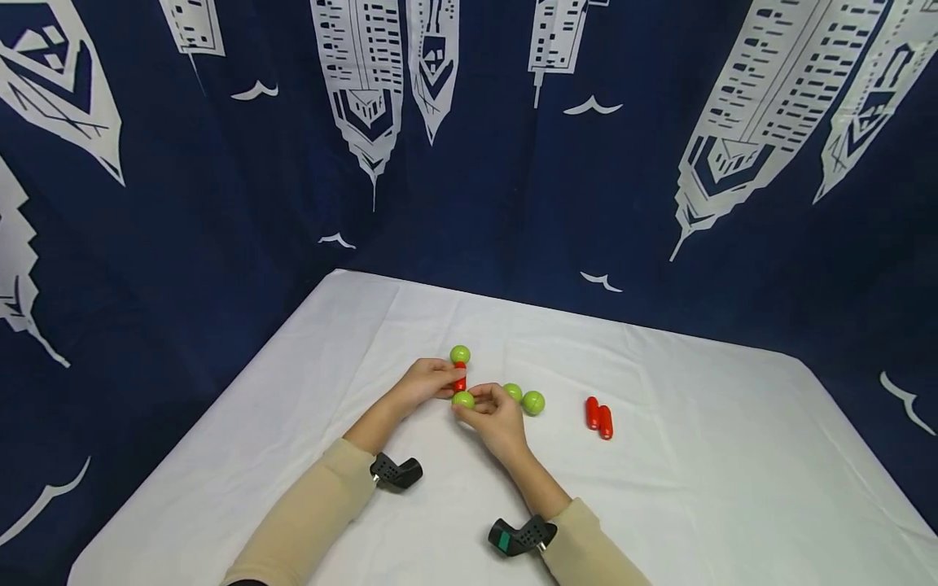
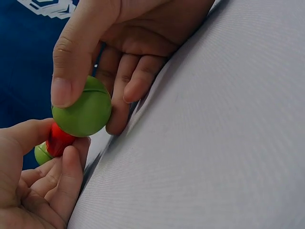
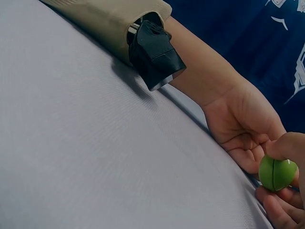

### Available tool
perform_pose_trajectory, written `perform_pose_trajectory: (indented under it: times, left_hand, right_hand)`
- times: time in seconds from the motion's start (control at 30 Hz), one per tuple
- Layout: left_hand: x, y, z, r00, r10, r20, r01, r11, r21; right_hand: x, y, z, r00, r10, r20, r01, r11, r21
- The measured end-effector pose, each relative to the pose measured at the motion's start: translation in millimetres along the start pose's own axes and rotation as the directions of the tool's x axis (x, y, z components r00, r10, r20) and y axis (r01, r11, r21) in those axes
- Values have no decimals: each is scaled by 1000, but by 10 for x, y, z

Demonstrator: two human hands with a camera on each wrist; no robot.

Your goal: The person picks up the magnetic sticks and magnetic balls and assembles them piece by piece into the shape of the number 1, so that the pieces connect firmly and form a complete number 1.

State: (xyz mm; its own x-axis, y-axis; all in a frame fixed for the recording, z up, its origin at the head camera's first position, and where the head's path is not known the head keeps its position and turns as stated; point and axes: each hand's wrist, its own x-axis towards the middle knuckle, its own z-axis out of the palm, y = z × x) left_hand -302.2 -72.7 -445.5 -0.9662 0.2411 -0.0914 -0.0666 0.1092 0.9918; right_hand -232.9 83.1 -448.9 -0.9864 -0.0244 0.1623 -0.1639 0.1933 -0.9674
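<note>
Head view: left hand (image 1: 428, 379) pinches red peg (image 1: 460, 382), green ball (image 1: 460, 354) beyond it; right hand (image 1: 501, 417) pinches near ball (image 1: 463, 400). Loose balls (image 1: 533, 403), then loose pegs (image 1: 605, 423), lie right of right hand. Left wrist view: near ball overlaps red peg. Right wrist view: near ball between hands.

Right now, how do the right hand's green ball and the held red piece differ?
The green ball is round; the red piece is elongated. The ball is thicker than the red piece. Both are held: the ball by the right hand, the red piece by the left hand.
</note>
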Motion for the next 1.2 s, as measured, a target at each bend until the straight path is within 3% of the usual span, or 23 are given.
perform_pose_trajectory:
  times: [0.63,1.07,1.2]
  left_hand:
    - [-30,1,-26,1000,-2,8,2,1000,-5]
    - [-45,-39,-5,1000,15,9,-16,999,50]
    - [-31,-18,-15,999,31,16,-31,999,43]
  right_hand:
    - [-2,9,32,1000,23,-21,-23,1000,-9]
    - [-52,61,59,996,-87,-16,87,995,-40]
    - [-74,-68,51,994,-107,-19,106,993,-43]
